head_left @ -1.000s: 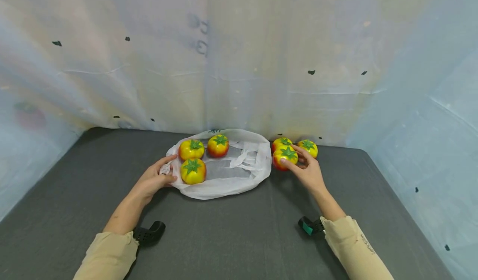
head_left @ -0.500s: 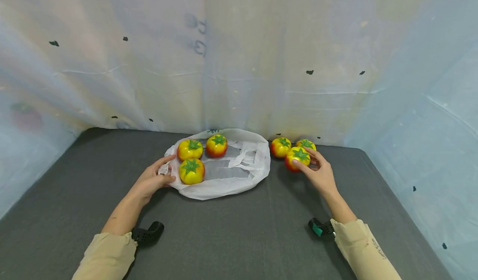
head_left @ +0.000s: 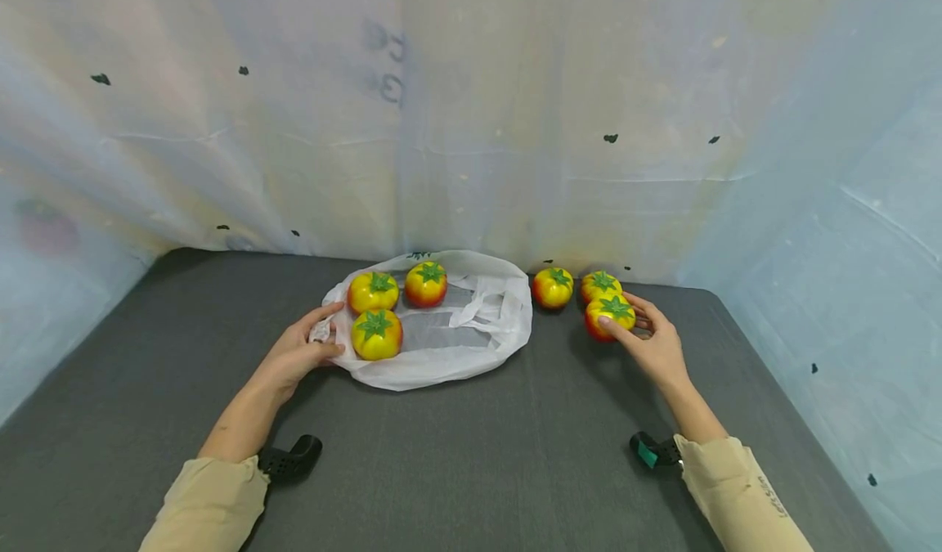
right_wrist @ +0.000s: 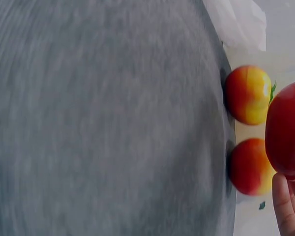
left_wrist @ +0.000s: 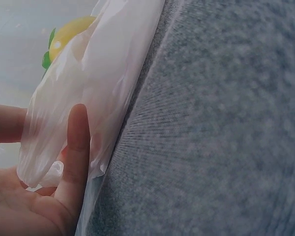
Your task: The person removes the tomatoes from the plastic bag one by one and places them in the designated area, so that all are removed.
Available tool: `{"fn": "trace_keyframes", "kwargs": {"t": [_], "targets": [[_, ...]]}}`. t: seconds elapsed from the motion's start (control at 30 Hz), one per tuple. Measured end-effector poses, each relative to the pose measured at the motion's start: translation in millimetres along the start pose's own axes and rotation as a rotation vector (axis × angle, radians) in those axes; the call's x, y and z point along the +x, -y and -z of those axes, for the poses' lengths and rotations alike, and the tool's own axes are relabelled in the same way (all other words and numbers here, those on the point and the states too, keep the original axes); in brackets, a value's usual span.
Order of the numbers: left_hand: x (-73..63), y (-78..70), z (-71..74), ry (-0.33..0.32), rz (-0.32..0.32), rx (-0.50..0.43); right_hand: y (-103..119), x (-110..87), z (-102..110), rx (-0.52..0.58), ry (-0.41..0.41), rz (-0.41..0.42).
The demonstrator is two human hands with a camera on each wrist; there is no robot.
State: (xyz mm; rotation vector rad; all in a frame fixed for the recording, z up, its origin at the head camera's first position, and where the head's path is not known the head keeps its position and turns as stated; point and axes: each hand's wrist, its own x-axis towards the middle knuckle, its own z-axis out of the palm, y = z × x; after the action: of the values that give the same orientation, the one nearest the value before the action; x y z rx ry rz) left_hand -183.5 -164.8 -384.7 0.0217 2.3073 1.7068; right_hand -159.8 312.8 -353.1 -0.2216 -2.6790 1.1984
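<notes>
A white plastic bag lies spread open on the table with three yellow-and-red tomatoes inside it, the front one closest to my left hand. My left hand holds the bag's left edge; in the left wrist view its film runs between thumb and fingers. With thumb and fingers, my right hand grips a tomato, seen from its red underside in the right wrist view, apart from the table. Just behind it stands another tomato, partly covered in the head view.
Between the bag and the right hand, one more tomato stands on the dark grey table. A pale plastic sheet hangs along the table's back edge, with more sheeting on both sides.
My right hand has moved right with its tomato, from in front of the tomato beside the bag to in front of the far right one. The left hand and bag have stayed put.
</notes>
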Motion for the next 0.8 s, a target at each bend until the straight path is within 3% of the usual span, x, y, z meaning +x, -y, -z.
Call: {"fn": "trace_keyframes", "kwargs": {"t": [0.53,0.8], "targets": [[0.0,-0.5,0.9,-0.008,-0.007,0.023,-27,1.2,20,-0.099,-0.052,0.031],[1.1,0.4,0.8,-0.006,-0.003,0.035,-38,9.0,25,-0.145,-0.036,-0.02]]}}
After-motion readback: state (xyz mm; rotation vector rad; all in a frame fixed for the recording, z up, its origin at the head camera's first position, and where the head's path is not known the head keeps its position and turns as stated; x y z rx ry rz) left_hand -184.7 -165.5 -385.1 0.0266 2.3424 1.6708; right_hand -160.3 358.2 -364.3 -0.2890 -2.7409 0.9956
